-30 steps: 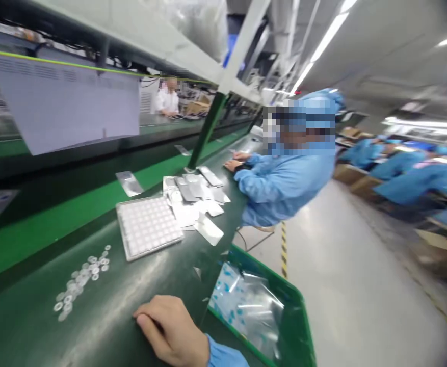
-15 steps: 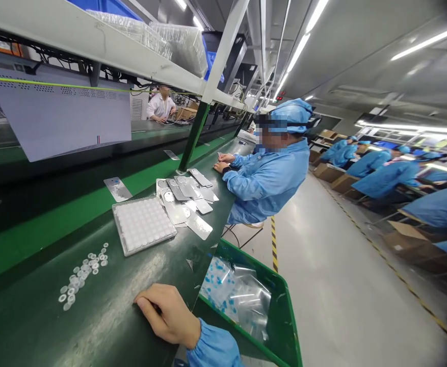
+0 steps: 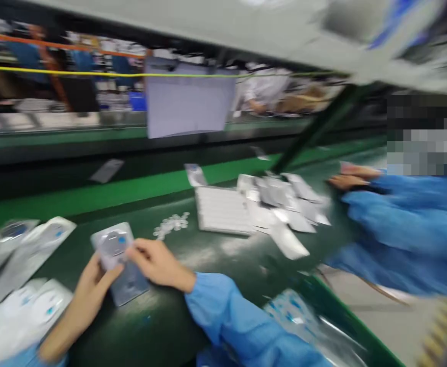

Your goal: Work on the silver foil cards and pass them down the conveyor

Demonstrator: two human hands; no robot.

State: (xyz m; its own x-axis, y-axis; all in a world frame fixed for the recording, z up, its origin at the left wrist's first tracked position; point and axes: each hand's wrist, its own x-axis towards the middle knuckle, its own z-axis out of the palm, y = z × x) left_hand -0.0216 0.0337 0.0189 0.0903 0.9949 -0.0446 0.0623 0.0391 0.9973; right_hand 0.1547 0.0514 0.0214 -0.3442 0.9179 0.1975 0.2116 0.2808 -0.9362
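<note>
My left hand (image 3: 87,290) holds a flat silvery-grey rectangular plate (image 3: 129,286), thumb across its front. The plate is tilted above the bench and bears a round part with a blue dot near its upper end. At its right edge, close to the blue dot, the fingertips of my right hand (image 3: 162,262) are pinched together. Motion blur hides whether they grip the plate's edge or something small on it. Small whitish rings (image 3: 172,224) lie loose beyond my right hand. Similar long plates (image 3: 42,250) with blue dots are piled to the left.
A white gridded tray (image 3: 223,211) stands on the green bench, beside a heap of silvery plates (image 3: 284,204). A green bin (image 3: 361,326) with clear film sits at lower right. On the right a co-worker's blue sleeve (image 3: 384,214) rests by the bench. A shelf beam (image 3: 208,30) crosses above.
My view has swung left. My left hand has come into view holding the plate, and my right hand, earlier resting on the bench, is now at the plate's edge.
</note>
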